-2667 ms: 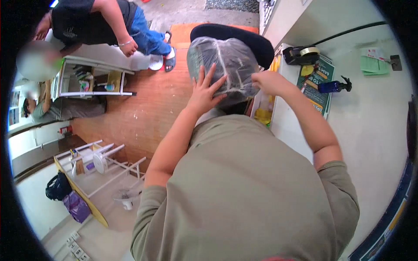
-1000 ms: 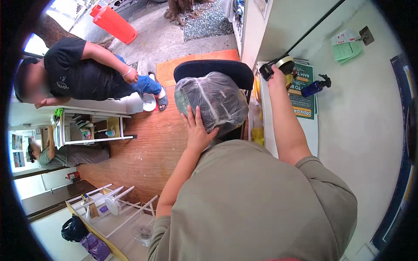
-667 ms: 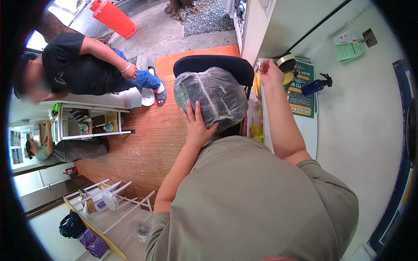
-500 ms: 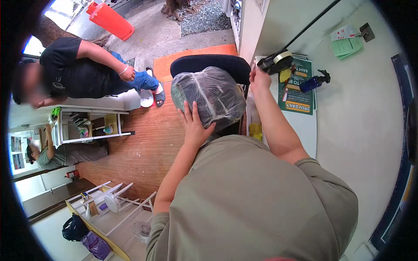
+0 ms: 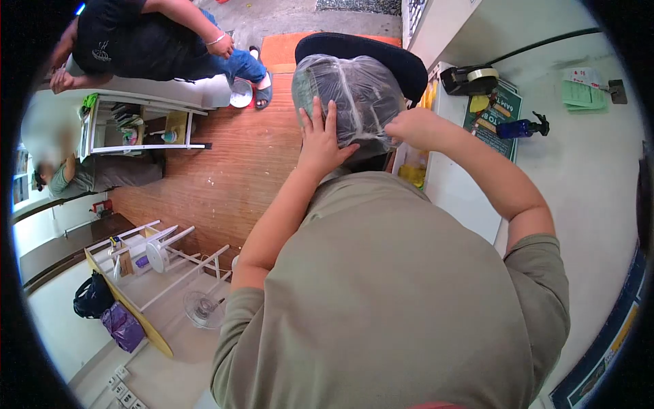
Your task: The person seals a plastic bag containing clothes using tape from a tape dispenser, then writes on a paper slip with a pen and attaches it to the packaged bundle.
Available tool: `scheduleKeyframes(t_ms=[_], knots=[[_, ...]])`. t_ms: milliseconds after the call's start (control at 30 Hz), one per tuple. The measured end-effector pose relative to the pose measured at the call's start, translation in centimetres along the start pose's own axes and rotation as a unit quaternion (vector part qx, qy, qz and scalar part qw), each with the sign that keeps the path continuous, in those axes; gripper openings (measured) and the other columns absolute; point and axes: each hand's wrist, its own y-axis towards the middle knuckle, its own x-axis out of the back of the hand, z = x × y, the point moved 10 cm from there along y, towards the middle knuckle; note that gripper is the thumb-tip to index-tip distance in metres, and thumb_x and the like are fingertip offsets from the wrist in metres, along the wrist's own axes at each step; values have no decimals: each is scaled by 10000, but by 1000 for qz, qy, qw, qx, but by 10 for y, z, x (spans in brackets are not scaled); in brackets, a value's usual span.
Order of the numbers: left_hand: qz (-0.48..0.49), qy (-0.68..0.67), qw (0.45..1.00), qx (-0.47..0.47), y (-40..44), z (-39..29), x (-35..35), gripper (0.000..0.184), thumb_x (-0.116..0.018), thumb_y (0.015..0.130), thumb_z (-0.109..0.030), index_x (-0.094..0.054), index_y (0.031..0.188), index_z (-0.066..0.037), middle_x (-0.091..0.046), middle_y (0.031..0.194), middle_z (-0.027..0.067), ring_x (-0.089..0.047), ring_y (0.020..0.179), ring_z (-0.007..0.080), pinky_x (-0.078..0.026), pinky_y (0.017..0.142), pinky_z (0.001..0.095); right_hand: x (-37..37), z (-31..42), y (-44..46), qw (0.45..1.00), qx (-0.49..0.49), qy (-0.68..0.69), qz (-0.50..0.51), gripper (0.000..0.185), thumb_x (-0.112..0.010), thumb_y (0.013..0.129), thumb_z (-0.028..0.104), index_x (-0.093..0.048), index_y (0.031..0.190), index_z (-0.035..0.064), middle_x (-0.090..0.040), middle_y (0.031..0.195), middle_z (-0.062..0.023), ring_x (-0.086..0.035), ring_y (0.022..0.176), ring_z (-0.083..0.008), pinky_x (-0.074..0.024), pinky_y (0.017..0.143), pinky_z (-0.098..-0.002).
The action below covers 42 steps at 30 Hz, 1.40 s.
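Observation:
A round bundle wrapped in clear plastic (image 5: 354, 88) sits on a chair, and the chair's dark backrest (image 5: 388, 58) curves behind it. A pale strip runs across the top of the plastic. My left hand (image 5: 323, 140) rests with fingers spread on the near left side of the bundle. At its right edge, my right hand (image 5: 412, 128) is closed with the fingertips against the plastic; whatever it pinches is hidden. The black tape dispenser (image 5: 470, 80), holding a roll of tape, stands on the white surface to the right, apart from both hands.
Beside the dispenser lie green printed posters (image 5: 501, 112) and a blue spray bottle (image 5: 521, 128). Yellow items (image 5: 412, 175) show beside the chair. At left, one person (image 5: 129, 41) stands near a white shelf (image 5: 143, 146), another (image 5: 102, 174) beyond it. A white rack (image 5: 163, 266) is lower left.
My right hand has come from the tape dispenser to the bundle's right edge. My left hand stays on the bundle. The view has shifted, and the standing person's arms have moved.

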Motion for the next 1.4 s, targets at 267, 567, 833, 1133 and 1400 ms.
scheduleKeyframes(t_ms=[267, 567, 833, 1133, 1400], knots=[[15, 7, 999, 33, 1, 7, -9, 1167, -809, 662, -511, -168, 1520, -49, -68, 1551, 301, -71, 1380, 604, -173, 1078, 695, -10, 45, 35, 985, 103, -95, 100, 126, -647, 801, 212, -703, 825, 101, -709, 831, -129, -694, 798, -330, -546, 681, -436], [24, 11, 999, 22, 0, 3, -14, 1181, -852, 615, -440, -190, 1479, 17, -115, 1511, 332, -70, 1400, 553, -111, 1104, 682, -13, 9, 68, 968, -141, -90, 187, 206, -723, 767, 190, -756, 939, 81, -736, 972, -95, -716, 913, -272, -573, 747, -397], [-20, -21, 1000, -6, -2, -1, -3, 1207, -853, 611, -493, -189, 1497, -12, -64, 1543, 312, -33, 1380, 608, -147, 1111, 675, 44, -99, 52, 971, -223, -69, 56, 529, -791, 660, 509, -740, 883, 32, -724, 919, -154, -712, 856, -305, -569, 728, -413], [-27, -20, 999, -17, -2, -6, 1, 1161, -829, 650, -458, -177, 1472, 39, -90, 1502, 365, -61, 1409, 535, -46, 1133, 651, 4, -132, 12, 913, -387, 112, -57, 647, -775, 617, 636, -743, 926, 68, -712, 945, -153, -693, 900, -320, -553, 773, -432], [-1, -106, 994, 10, -3, 20, -14, 1015, -779, 726, -448, -247, 1489, -41, -106, 1539, 298, -43, 1415, 530, -28, 1146, 619, -9, -118, -1, 873, -424, 175, -165, 555, -738, 723, 580, -728, 892, 52, -699, 885, -172, -675, 903, -348, -535, 790, -436]])
